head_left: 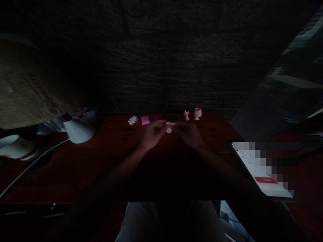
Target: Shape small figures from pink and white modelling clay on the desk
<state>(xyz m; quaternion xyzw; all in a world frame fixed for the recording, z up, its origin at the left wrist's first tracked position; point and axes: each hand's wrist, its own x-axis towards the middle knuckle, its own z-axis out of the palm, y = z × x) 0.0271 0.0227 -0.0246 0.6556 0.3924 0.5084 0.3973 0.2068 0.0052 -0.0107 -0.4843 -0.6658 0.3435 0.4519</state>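
Between my fingertips is a small piece of pale pink modelling clay [169, 129], above the dark wooden table. My left hand [153, 132] pinches it from the left, and my right hand [188, 132] grips it from the right. Beyond my right hand stand two small pink goblet shapes: a larger cup [198, 113] and a smaller one [186, 115] with an uneven rim. Past my left hand lie a white lump [133, 120], a pink block [145, 120] and a darker magenta piece [157, 117], partly hidden by that hand. The dim light hides finger detail.
A white cone-shaped object [78, 130] with a cable stands at the left on the wooden table [101, 161]. Near it are a white cup [15, 146] and a cardboard box [30, 80]. A lit screen [254, 168] lies at the right edge. A dark wall [161, 60] rises behind.
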